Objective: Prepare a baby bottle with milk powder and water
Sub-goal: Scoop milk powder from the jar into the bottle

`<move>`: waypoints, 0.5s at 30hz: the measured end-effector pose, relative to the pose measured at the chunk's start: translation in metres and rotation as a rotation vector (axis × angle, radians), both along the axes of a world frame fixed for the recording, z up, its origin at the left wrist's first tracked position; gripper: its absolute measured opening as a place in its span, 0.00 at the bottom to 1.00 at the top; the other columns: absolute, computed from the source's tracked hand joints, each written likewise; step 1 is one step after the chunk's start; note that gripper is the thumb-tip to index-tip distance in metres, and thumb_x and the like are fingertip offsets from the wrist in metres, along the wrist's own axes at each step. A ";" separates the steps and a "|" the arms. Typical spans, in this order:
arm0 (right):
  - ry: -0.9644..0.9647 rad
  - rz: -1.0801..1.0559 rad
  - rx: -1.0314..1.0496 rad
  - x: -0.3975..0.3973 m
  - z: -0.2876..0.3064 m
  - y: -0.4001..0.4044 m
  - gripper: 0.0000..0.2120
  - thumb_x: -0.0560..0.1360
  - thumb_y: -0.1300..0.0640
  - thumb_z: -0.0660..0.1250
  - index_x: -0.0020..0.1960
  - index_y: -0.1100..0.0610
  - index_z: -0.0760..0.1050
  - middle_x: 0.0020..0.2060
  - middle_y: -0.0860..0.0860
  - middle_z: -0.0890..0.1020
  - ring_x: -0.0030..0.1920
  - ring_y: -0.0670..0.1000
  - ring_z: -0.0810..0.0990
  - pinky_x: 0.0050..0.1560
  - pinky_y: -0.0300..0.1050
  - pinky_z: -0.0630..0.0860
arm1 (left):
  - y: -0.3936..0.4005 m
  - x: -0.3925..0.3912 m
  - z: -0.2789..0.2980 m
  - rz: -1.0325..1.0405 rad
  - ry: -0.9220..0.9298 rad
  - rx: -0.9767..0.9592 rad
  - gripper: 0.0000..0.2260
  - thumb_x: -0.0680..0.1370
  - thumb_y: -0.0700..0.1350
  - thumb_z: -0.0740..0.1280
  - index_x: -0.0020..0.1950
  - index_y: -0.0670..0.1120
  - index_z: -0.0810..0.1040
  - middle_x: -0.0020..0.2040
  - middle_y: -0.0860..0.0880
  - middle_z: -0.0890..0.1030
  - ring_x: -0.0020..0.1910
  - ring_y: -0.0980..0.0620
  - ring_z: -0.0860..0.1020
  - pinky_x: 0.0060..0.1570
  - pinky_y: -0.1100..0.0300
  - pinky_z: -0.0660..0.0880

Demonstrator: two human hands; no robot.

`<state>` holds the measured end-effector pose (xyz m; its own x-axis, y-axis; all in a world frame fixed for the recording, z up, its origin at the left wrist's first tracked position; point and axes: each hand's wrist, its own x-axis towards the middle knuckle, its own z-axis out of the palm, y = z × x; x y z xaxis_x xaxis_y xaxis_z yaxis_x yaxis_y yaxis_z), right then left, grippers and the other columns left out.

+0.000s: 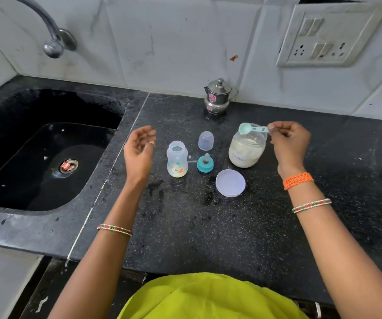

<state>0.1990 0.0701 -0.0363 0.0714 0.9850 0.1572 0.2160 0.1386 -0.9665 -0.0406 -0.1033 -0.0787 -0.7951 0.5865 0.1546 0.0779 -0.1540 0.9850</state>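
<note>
An open baby bottle (177, 159) stands on the black counter (208, 226) with some pale powder at its bottom. My left hand (139, 151) hovers open just left of it, touching nothing. My right hand (289, 143) pinches the handle of a light green scoop (252, 129), holding it over the mouth of the open milk powder jar (247, 148). The teal ring with the teat (205, 164) and the clear bottle cap (205, 140) sit between bottle and jar. The jar's round lid (230, 183) lies in front.
A small steel pot with a lid (218, 96) stands at the back by the tiled wall. A deep black sink (42, 143) with a tap (51, 40) lies to the left. A switch panel (328, 35) is on the wall at right.
</note>
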 end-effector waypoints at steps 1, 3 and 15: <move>0.014 -0.016 0.006 0.004 0.000 0.002 0.03 0.72 0.61 0.71 0.45 0.57 0.79 0.42 0.54 0.83 0.41 0.48 0.81 0.45 0.44 0.80 | 0.007 0.009 0.012 -0.011 0.047 0.051 0.16 0.74 0.27 0.58 0.58 0.39 0.74 0.50 0.47 0.80 0.50 0.54 0.78 0.55 0.58 0.76; 0.019 -0.029 0.017 0.006 -0.002 0.004 0.03 0.72 0.62 0.71 0.45 0.58 0.79 0.42 0.55 0.83 0.41 0.47 0.80 0.44 0.39 0.78 | 0.020 0.029 0.031 -0.083 0.122 0.112 0.15 0.73 0.28 0.58 0.55 0.40 0.75 0.49 0.46 0.80 0.49 0.53 0.78 0.53 0.59 0.76; -0.291 0.006 0.020 -0.019 -0.011 0.013 0.10 0.68 0.56 0.73 0.32 0.45 0.77 0.35 0.42 0.82 0.47 0.49 0.81 0.62 0.58 0.67 | 0.088 0.082 0.024 -0.525 0.179 -0.166 0.17 0.74 0.28 0.60 0.60 0.39 0.75 0.55 0.45 0.80 0.55 0.48 0.78 0.59 0.55 0.76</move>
